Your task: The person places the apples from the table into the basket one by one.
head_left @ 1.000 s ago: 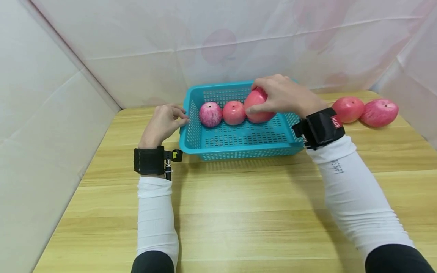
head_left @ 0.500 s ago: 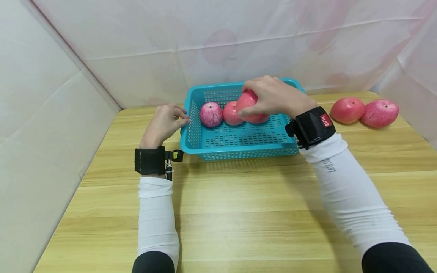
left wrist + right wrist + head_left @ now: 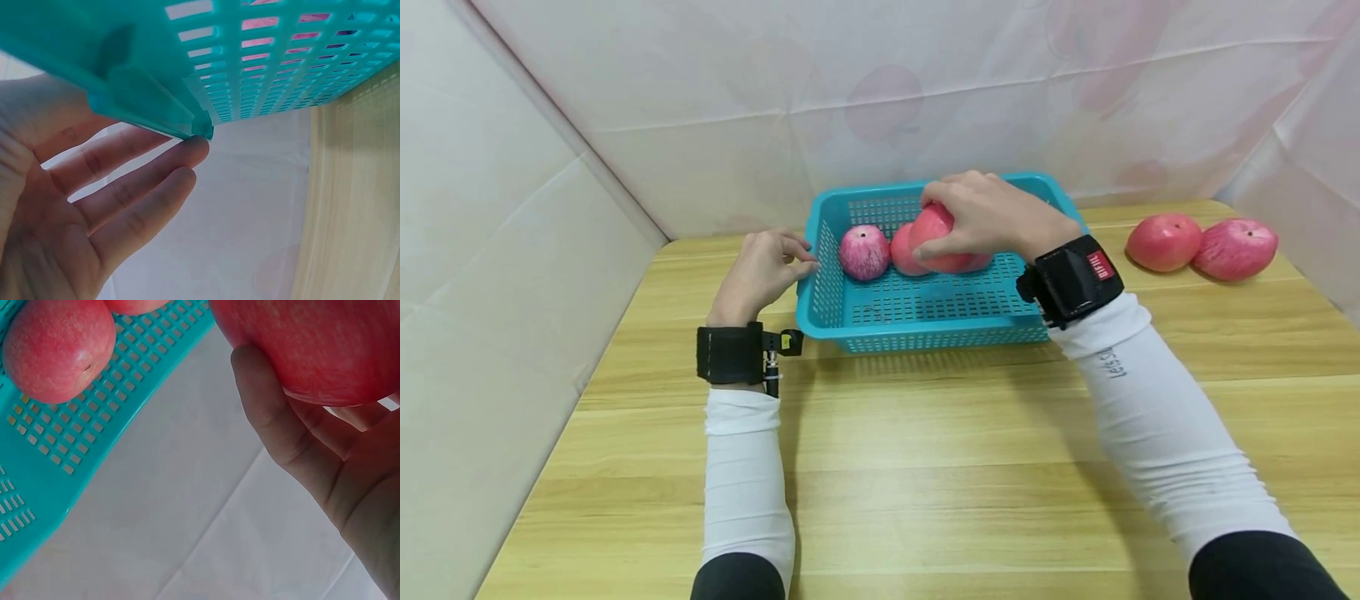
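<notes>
My right hand (image 3: 992,215) grips a red apple (image 3: 931,233), thumb and fingers around its sides, above the blue-green plastic basket (image 3: 940,327). Under that hand a red apple (image 3: 982,262) partly shows; beside it sit another red apple (image 3: 904,252) and a streaked pink apple (image 3: 864,252), all in the basket. In the right wrist view, the held apple (image 3: 325,344) is apart from a basket apple (image 3: 59,353). My left hand (image 3: 758,271) pinches the basket's left rim; in the left wrist view its fingers (image 3: 140,206) reach beneath the rim (image 3: 156,106).
Two more apples, one red (image 3: 1163,242) and one streaked (image 3: 1236,249), lie touching on the wooden table (image 3: 880,467) right of the basket. A pale cloth wall (image 3: 880,100) rises close behind the basket, and another stands at the left.
My right hand has moved left over the basket with the apple, uncovering part of the apple under it. My left hand has stayed at the rim.
</notes>
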